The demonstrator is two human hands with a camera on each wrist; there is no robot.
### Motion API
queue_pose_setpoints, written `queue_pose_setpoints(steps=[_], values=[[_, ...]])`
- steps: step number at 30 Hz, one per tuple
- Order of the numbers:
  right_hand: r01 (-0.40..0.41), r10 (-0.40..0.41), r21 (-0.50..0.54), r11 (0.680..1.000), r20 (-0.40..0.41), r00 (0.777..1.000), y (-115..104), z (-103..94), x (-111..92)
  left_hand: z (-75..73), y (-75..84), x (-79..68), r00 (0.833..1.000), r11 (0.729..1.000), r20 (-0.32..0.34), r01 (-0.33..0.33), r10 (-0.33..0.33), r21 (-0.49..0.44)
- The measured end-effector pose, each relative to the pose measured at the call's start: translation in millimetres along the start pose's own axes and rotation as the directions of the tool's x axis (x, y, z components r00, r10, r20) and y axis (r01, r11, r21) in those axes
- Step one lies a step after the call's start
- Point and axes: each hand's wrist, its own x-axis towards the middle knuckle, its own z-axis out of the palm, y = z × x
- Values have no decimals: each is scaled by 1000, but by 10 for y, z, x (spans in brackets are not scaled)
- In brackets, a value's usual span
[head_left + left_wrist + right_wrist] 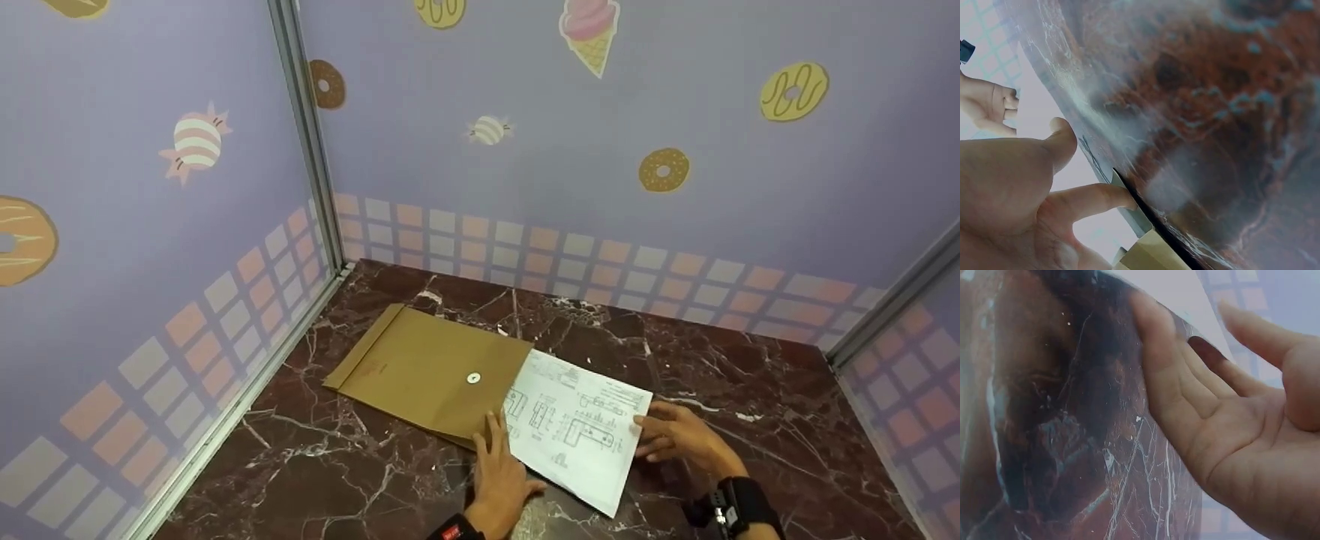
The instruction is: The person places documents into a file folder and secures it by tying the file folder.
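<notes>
A brown paper envelope [427, 367] with a round white button lies on the dark marble surface. White sheets [577, 427] printed with technical drawings stick out of its right-hand opening; their other end is hidden inside. My left hand [499, 476] is at the near corner of that opening, its extended fingers touching the envelope's edge and the thumb held apart. In the left wrist view, one finger lies along the lip of the envelope [1154, 250]. On the right, my right hand [686, 439] has its fingertips at the outer edge of the sheets, with the thumb spread away from the fingers [1165, 371].
The marble surface [315, 465] is bounded by a left wall [112, 300], a back wall [540, 150] and a right wall [922, 375], all with printed sweets or tile patterns. Metal strips [300, 112] run along the corners. Both wrists wear dark straps.
</notes>
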Motion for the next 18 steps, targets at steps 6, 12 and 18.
queue_pose_setpoints(steps=[6,12,18], values=[[-10,9,-30,999,-39,999,8,77,-14,-2,-3,-7,1000,1000,-10,10,-10,16],[-16,17,7,1000,-105,994,8,123,-7,8,-11,-3,1000,1000,-18,5,-5,11],[-14,18,19,1000,-210,978,-9,180,42,14,-4,5,1000,1000,-15,4,-4,-5]])
